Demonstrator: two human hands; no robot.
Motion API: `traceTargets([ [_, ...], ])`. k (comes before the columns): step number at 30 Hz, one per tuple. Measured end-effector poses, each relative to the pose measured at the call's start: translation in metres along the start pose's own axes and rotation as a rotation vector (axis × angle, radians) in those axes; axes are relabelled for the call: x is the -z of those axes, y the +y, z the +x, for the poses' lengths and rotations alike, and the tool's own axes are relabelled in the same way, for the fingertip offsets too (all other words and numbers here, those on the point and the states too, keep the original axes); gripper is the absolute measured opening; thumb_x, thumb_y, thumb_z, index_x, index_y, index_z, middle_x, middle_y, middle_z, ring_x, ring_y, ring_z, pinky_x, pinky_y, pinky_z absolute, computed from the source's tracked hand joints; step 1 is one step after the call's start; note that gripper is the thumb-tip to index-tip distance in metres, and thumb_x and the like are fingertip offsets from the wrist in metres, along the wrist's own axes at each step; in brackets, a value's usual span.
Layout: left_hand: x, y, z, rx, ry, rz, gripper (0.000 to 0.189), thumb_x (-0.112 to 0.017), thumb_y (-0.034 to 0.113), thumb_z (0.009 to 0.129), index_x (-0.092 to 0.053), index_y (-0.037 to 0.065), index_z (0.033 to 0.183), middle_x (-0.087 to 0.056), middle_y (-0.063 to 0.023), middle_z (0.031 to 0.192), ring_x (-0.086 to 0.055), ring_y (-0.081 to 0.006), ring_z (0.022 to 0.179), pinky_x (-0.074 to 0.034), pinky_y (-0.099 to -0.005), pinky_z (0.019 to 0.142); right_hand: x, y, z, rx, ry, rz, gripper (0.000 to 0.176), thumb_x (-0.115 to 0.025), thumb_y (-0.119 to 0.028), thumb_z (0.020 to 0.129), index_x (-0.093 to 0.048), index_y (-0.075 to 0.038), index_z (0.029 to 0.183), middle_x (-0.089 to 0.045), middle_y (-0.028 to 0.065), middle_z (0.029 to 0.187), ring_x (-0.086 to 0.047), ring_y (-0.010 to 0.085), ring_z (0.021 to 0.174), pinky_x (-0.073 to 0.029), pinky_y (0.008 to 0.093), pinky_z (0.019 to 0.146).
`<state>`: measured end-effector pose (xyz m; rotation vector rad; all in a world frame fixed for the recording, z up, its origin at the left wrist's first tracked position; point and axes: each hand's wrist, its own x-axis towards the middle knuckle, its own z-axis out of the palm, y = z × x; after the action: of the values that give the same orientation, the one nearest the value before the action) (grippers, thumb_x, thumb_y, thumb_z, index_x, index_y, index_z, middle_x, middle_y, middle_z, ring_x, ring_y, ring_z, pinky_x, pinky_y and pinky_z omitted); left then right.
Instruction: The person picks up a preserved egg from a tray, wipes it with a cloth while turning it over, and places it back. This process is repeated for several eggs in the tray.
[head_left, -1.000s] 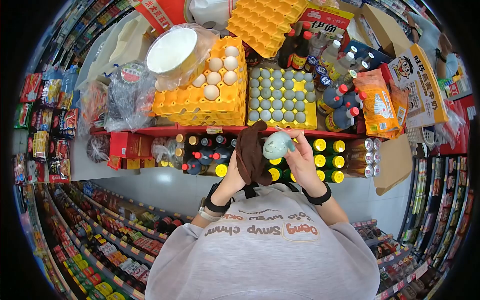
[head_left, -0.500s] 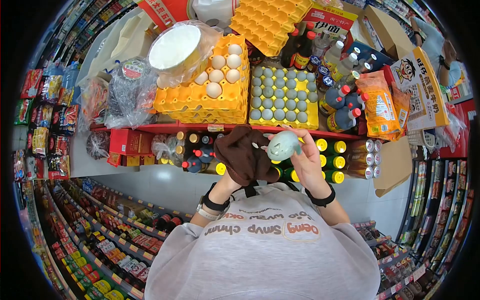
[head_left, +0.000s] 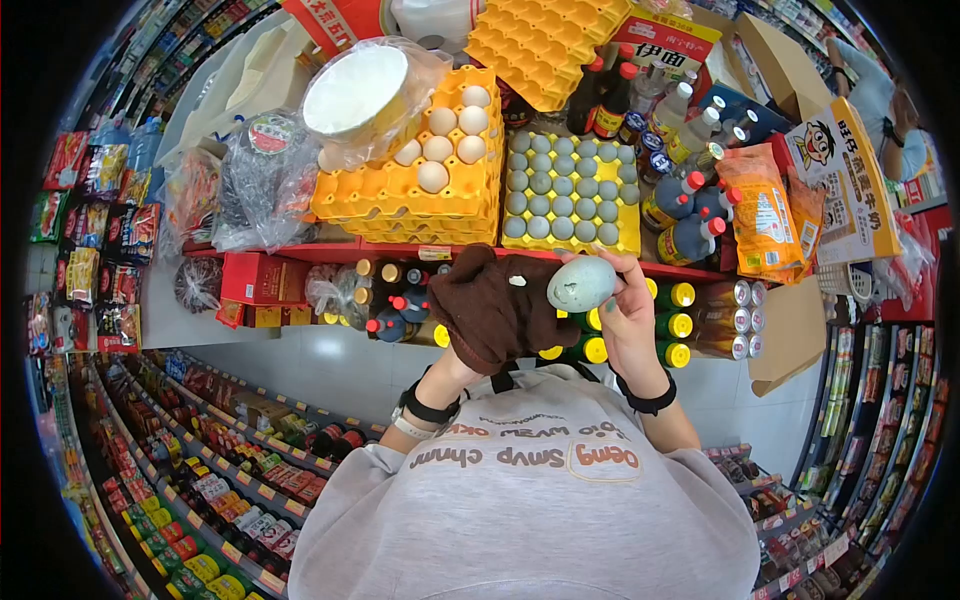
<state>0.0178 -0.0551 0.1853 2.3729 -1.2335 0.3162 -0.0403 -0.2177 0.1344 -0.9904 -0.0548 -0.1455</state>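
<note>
In my right hand [head_left: 628, 310] I hold a pale green-blue egg [head_left: 581, 284] with dark specks, pinched between the fingers in front of my chest. A dark brown cloth [head_left: 490, 310] covers the fingers of my left hand [head_left: 455, 372], just left of the egg; a small white bit lies on the cloth. Beyond them a yellow tray [head_left: 631, 235] holds several similar bluish eggs. To its left, a stack of orange trays [head_left: 400, 215] carries several whitish eggs [head_left: 438, 148] and a round white container [head_left: 355, 88] wrapped in plastic.
Dark bottles with red caps [head_left: 690, 240], orange packets [head_left: 765, 215] and a milk carton box [head_left: 840, 180] stand at the right. An empty orange tray [head_left: 540, 45] tilts at the back. Yellow-capped bottles [head_left: 677, 325] and cans [head_left: 740, 320] sit below the red shelf edge [head_left: 690, 271].
The egg in my right hand has moved slightly right and turned, now lying more sideways. The cloth looks more spread out toward the egg. The view has shifted slightly.
</note>
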Motion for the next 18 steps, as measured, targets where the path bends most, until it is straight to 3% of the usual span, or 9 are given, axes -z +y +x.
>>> traceTargets([
  [13, 0.0049, 0.0021, -0.0002, 0.056, -0.025, -0.114, 0.045, -0.068, 0.027, 0.071, -0.054, 0.007, 0.108, -0.056, -0.0054, 0.102, -0.054, -0.0177, 0.098, -0.043, -0.0302, 0.081, -0.0019, 0.0008, -0.002, 0.0, 0.0, 0.012, 0.047, -0.064, -0.017, 0.083, -0.039, -0.004, 0.12, -0.05, 0.0205, 0.124, -0.047, 0.0289, 0.119, -0.036, 0.0382, 0.1],
  [16, 0.0045, 0.0008, -0.0019, 0.16, -0.032, -0.319, 0.046, -0.068, 0.026, 0.071, -0.054, 0.006, 0.11, -0.056, -0.0069, 0.103, -0.054, -0.0192, 0.099, -0.043, -0.0307, 0.081, -0.0022, 0.0021, -0.002, 0.022, -0.012, -0.011, 0.045, -0.064, -0.015, 0.083, -0.04, -0.003, 0.119, -0.05, 0.0196, 0.124, -0.048, 0.0277, 0.118, -0.037, 0.037, 0.099],
  [18, 0.0002, 0.0001, -0.0068, 0.332, -0.049, -0.598, 0.046, -0.068, 0.026, 0.072, -0.053, 0.006, 0.111, -0.055, -0.0079, 0.104, -0.054, -0.0202, 0.1, -0.044, -0.0311, 0.082, -0.0018, 0.0035, -0.0024, 0.038, -0.017, -0.037, 0.043, -0.064, -0.013, 0.083, -0.041, -0.003, 0.118, -0.051, 0.0186, 0.124, -0.049, 0.0263, 0.117, -0.038, 0.0359, 0.098],
])
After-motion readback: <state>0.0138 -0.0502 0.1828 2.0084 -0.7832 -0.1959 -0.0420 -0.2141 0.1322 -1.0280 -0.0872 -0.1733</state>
